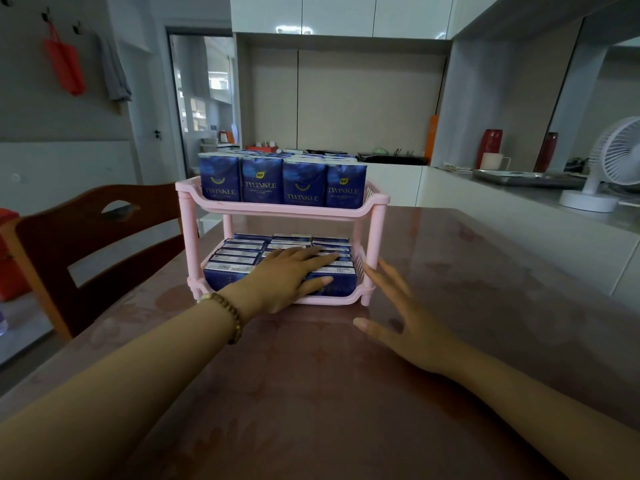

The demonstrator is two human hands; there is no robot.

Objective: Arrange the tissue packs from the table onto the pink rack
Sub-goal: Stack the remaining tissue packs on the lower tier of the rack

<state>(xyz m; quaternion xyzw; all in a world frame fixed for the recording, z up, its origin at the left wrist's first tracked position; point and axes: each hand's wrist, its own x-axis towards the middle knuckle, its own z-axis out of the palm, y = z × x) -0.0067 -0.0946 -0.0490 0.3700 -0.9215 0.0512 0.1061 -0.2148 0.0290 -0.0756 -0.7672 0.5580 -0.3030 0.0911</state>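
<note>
Presently we find the pink rack (282, 211) standing on the bench (450, 306), with both of its tiers filled with blue tissue packs. On the top tier the tissue packs (282, 183) stand upright in rows, their printed faces turned to the camera. On the bottom tier a second lot of packs (242, 254) stands in rows with the narrow top edges showing.

We note the left hand (287, 277) reaching into the bottom tier from the front, palm down, fingers spread flat on the tops of the front packs. Its grip is open and closed round nothing; the thumb lies against the face of the front right pack (341, 278). A beaded bracelet (230, 317) sits on that wrist.

The right hand (405, 323) is just beside the rack's front right post, fingers extended and splayed, holding nothing. Whether it touches the bench or hangs slightly above it we cannot tell.

A wooden chair (90, 244) stands at the left of the bench, and a white fan (609, 164) sits on the counter to the right.
</note>
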